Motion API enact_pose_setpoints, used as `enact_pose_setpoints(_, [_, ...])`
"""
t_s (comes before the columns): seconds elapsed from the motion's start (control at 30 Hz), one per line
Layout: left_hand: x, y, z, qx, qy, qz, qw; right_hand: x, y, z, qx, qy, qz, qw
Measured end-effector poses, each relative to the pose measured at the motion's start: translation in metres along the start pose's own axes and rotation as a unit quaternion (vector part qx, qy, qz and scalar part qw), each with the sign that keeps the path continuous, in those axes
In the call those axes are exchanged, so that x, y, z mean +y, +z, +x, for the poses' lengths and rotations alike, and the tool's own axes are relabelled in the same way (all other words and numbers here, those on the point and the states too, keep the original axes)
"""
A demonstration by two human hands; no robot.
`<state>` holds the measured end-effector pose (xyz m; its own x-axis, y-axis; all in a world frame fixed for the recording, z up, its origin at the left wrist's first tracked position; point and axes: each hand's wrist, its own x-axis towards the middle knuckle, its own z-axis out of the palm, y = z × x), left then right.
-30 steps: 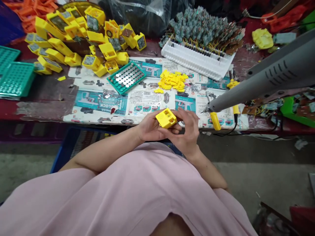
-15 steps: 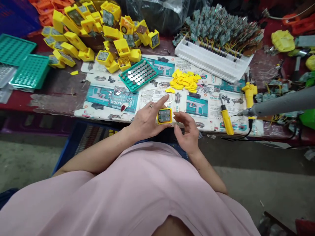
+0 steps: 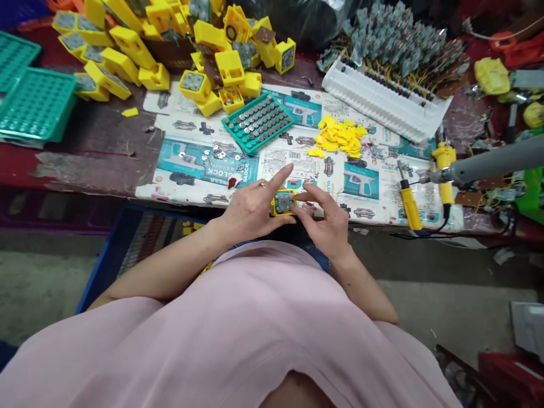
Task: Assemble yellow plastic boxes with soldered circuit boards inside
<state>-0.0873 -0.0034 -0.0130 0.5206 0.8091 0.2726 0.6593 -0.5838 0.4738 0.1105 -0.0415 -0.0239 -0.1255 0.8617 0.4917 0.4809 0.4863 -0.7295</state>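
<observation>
My left hand grips a small yellow housing with a grey inside facing up, at the table's front edge. Its index finger points up and away from the housing. The thumb and index finger of my right hand meet at the housing's right side; whether a tiny part is between them cannot be made out. Beyond my hands lie a green tray holding rows of round metal pieces and a pile of flat yellow pieces.
Yellow housings are heaped at the back left, near green trays. A white rack with wired boards stands at the back right. A yellow screwdriver and a grey electric driver are at the right.
My right hand has moved in to the housing, its thumb and fingertips now against the right side. The view has shifted, so the table items sit differently in the frame.
</observation>
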Motion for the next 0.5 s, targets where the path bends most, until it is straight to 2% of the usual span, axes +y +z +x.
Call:
enact_pose_setpoints(0.2, [-0.002, 0.000, -0.008, -0.007, -0.023, -0.021, 0.999, -0.007, 0.009, 0.003, 0.006, -0.022, -0.038, 0.999])
enact_pose_setpoints(0.3, [-0.002, 0.001, -0.011, -0.014, -0.013, -0.055, 0.998, -0.007, 0.010, 0.004, 0.019, -0.010, -0.038, 0.999])
enact_pose_setpoints(0.5, [-0.004, -0.002, -0.014, 0.005, -0.037, -0.085, 0.996, -0.003, 0.007, 0.001, 0.024, 0.030, 0.006, 0.999])
